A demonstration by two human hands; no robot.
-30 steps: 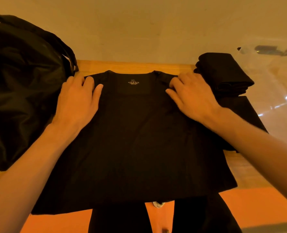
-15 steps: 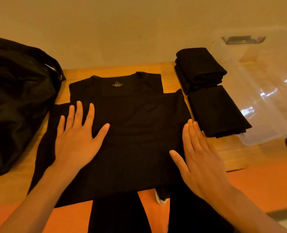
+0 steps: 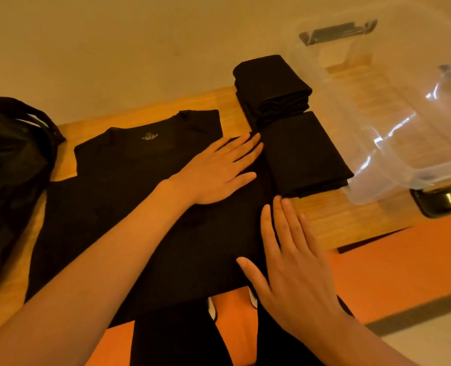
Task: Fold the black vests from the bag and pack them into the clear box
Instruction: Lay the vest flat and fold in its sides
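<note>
Head view. The black vest [image 3: 129, 186] lies flat on the wooden table [image 3: 337, 220], neckline away from you and hem hanging over the near edge. The bag [image 3: 10, 165] sits at the left. Two folded vests [image 3: 303, 154] lie just beside the vest's right edge, and the clear box [image 3: 377, 167] stands to their right.

Step in hand, as judged: flattening the vest's right side before the first lengthwise fold.
- Press with the whole palm, not the fingertips.
- Stroke from the centre outward so creases leave at the side seam.
- Stop short of the folded vests; your left fingertips almost touch the nearer one, and a push would spoil its fold.
- Square the side edge with the table edge before you fold.

Hand pose. Your left hand [image 3: 219, 170] reaches across the body to the vest's upper right part, palm down, fingers straight and slightly fanned, gripping nothing. Your right hand [image 3: 290, 268] lies flat at the lower right edge, fingers straight and together, thumb spread, also holding nothing.
</note>
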